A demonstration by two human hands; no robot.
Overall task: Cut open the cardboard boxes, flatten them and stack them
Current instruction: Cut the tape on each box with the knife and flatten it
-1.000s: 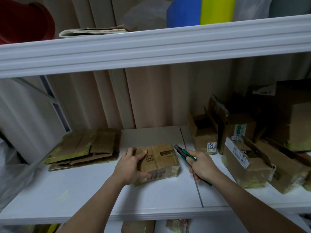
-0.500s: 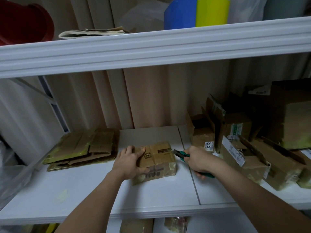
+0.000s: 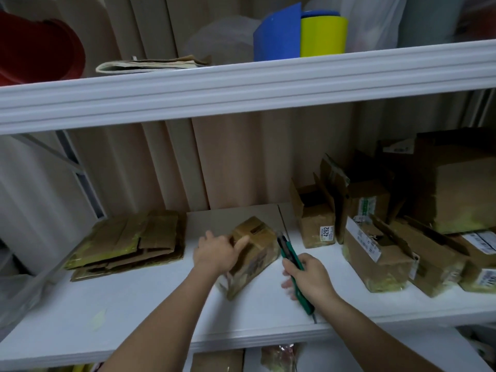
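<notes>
A small brown cardboard box (image 3: 257,248) stands tilted on the white shelf (image 3: 150,299), turned at an angle. My left hand (image 3: 217,251) grips its left upper edge, thumb across the top. My right hand (image 3: 308,275) holds a green utility knife (image 3: 291,260) just right of the box, its dark tip pointing at the box's right side. A stack of flattened cardboard (image 3: 128,242) lies at the shelf's left. Several unflattened boxes (image 3: 375,253) crowd the right side.
An upper shelf (image 3: 241,84) hangs close overhead, carrying a red tub (image 3: 37,47), folded paper (image 3: 150,64) and blue and yellow rolls (image 3: 300,36). A beige curtain hangs behind. More cardboard shows under the shelf's front edge.
My left hand has tipped and turned the small box, which lay flat before. My right hand with the knife drew back toward me and right of the box. The camera tilted upward slightly.
</notes>
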